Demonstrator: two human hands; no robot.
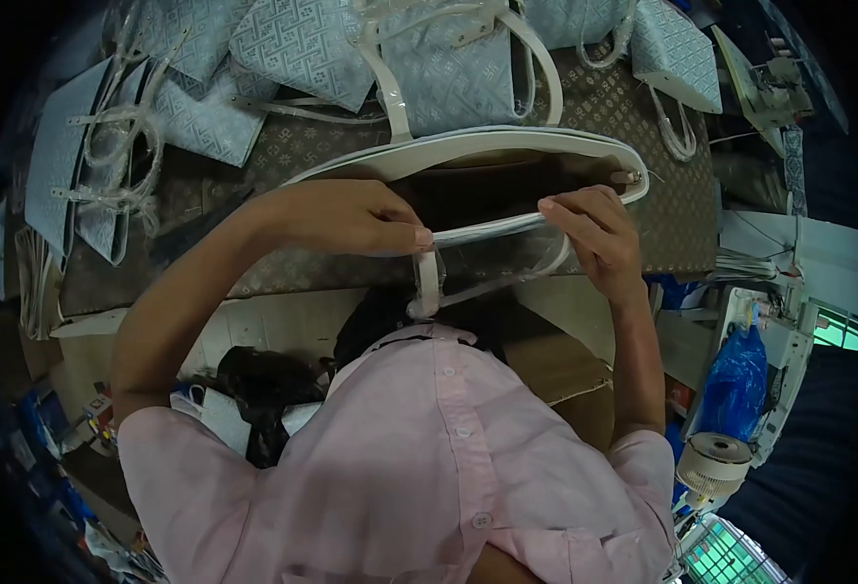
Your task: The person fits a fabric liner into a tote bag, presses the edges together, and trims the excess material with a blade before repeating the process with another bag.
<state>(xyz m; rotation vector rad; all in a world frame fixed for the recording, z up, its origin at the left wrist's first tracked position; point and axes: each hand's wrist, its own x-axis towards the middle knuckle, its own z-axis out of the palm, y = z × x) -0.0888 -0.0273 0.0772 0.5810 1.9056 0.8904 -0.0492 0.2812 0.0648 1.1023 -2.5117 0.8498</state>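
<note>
White-rimmed handbag (546, 139), mouth open at the near edge of the bench (680, 229), both my grips closed on its near rim.
It looks light, with a firm rim, soft sides and perhaps slick plastic on the near strap (429, 277); I'd hold it by the rim, where left grip (346, 222) and right grip (599, 234) pinch. Its inside is too dark to read, its near face is mostly out of view, and my fingers hide some of the rim.

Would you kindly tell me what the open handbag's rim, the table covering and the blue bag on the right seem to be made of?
Handbag rim: probably faux leather, smooth and white with a soft sheen, though real leather is possible. Table covering: perhaps vinyl or coated fabric, brown with a small repeating pattern. Blue bag: thin, glossy plastic, shown by crinkles and highlights.
</note>
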